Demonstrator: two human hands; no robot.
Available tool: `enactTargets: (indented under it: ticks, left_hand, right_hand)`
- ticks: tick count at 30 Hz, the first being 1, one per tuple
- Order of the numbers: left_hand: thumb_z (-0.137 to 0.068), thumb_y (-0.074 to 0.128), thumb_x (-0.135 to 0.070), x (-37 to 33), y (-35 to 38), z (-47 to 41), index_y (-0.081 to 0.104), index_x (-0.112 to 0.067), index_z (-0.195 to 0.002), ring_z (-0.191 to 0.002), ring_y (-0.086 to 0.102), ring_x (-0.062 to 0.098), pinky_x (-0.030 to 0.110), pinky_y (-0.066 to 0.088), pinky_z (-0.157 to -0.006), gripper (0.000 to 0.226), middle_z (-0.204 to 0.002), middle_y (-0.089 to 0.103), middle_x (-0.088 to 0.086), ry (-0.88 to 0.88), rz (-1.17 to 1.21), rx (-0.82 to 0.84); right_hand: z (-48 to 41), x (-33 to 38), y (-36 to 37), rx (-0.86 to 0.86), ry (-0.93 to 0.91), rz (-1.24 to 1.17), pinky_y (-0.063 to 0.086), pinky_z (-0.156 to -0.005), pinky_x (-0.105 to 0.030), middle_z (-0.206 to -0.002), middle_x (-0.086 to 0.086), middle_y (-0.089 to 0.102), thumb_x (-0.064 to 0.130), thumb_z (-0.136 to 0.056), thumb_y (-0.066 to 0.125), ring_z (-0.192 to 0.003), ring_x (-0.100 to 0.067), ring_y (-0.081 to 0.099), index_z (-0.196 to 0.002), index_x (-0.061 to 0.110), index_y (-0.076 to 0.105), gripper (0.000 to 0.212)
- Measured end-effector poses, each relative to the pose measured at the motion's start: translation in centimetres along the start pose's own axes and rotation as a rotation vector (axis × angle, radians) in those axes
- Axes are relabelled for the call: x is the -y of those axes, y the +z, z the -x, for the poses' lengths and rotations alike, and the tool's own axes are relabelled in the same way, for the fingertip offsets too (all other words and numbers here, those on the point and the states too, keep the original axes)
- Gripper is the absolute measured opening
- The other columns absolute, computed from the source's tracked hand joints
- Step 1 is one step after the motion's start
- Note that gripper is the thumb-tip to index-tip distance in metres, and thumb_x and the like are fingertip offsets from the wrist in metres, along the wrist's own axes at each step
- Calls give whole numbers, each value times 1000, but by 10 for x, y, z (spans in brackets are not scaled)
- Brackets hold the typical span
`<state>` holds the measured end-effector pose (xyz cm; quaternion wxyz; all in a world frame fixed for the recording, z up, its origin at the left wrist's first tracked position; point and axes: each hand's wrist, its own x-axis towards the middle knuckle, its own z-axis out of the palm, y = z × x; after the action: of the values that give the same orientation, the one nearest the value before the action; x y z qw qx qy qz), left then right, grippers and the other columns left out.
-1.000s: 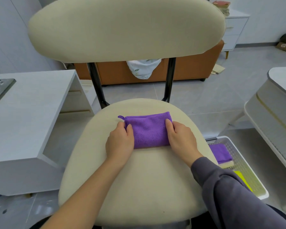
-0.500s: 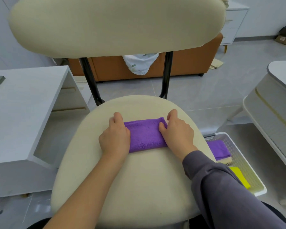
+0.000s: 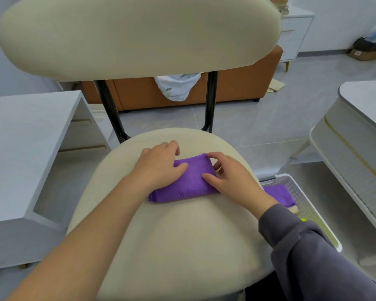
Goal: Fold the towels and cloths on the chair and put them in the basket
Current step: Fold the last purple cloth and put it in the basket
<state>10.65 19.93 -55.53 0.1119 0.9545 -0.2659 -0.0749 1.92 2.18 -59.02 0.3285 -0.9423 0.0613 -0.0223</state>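
Right grip [image 3: 230, 181] pinches purple cloth [image 3: 191, 189]; left grip [image 3: 156, 168] hides corner.

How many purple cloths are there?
2. One folded cloth on the chair seat, touched by the left hand and right hand; a second cloth in the basket. The sleeve hides part of the basket.

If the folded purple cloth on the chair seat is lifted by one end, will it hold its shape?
Probably floppy: the purple cloth is soft pile fabric in loose layers, so it would likely sag and unfold. Likely light, being a small thin bundle. It may drag rather than slide on the matte chair seat.
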Motion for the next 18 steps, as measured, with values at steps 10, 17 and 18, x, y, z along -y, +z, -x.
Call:
enactTargets:
  ticks: [10,17,18]
  left_hand:
    - [-78,68,-47,0,-3,-7,58,-19,-96,-85,58,15,29,46,-68,34,-96,60,0,-95,180,418]
    - [-79,73,-18,11,-12,39,49,-32,-104,-83,64,13,22,50,-63,38,-95,64,-3,-27,725,116]
    - [-78,73,-13,11,-12,47,48,-37,-111,-86,64,12,21,51,-67,48,-97,64,-2,22,798,23]
  right_hand:
    - [-6,-2,-8,115,43,-96,39,-78,-20,-103,9,57,50,-78,69,-89,-7,53,-136,31,38,68]
    - [2,16,-13,281,-52,-257,47,-79,-18,-99,8,63,43,-76,75,-89,-6,60,-136,37,37,71]
    - [3,20,-13,246,-101,-300,48,-77,-20,-96,7,65,38,-75,77,-87,-7,61,-130,39,41,66]
